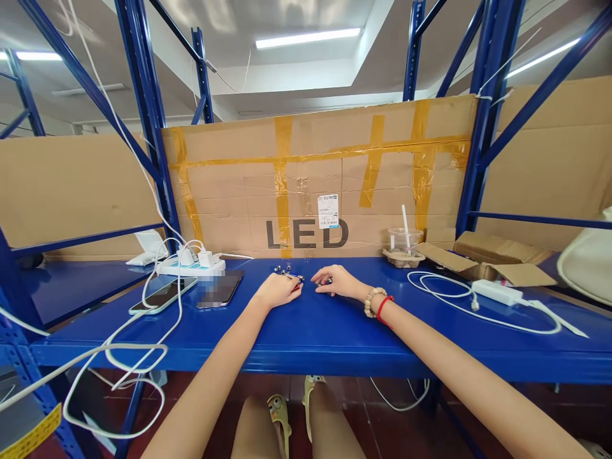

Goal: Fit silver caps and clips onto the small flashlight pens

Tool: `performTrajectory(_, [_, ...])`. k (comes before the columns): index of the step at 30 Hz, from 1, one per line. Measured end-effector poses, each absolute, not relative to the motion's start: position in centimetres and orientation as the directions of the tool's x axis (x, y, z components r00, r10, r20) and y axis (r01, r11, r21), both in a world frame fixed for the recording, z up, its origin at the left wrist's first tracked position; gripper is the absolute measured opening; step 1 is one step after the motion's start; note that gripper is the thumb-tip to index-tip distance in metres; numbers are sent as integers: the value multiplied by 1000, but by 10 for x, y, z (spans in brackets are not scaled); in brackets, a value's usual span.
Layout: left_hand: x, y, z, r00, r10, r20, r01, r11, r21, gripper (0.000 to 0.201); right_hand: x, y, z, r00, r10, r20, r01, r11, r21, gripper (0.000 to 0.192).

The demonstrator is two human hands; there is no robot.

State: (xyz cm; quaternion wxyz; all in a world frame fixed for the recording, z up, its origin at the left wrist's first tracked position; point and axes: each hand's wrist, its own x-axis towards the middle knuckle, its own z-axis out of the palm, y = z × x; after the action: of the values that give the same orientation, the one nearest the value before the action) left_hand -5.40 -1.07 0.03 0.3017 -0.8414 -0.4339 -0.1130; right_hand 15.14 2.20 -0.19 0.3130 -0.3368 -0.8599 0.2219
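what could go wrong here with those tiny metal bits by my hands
1. The small metal parts lie loose on the smooth blue shelf; a sweep of the left hand or right hand might scatter them or send them off the edge.
2. The plastic cup with its straw stands close to the right; an elbow could tip it.
3. White cables loop below the shelf edge and may snag, dragging the phone.

two phones (162, 296) (220, 288), one power strip (191, 266), one plastic cup (404, 239), two hands (277, 290) (335, 280), one cardboard box (492, 258)
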Motion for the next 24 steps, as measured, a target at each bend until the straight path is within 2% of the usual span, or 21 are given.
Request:
performTrajectory(5, [-46,-16,3,645,635,425,761,-479,-438,32,145,13,2,-548,762,344,387,596,-704,37])
performTrajectory(13, [-40,-20,5,579,699,420,814,-466,-347,34,138,9,9,-534,784,317,190,476,-859,44])
performTrajectory(18, [-40,-19,3,559,707,433,828,-457,-323,36,137,14,3,-499,815,295,115,400,-909,37])
performTrajectory(24, [-40,-14,1,604,663,443,797,-484,-361,42,140,13,0,-480,844,239,108,327,-939,34])
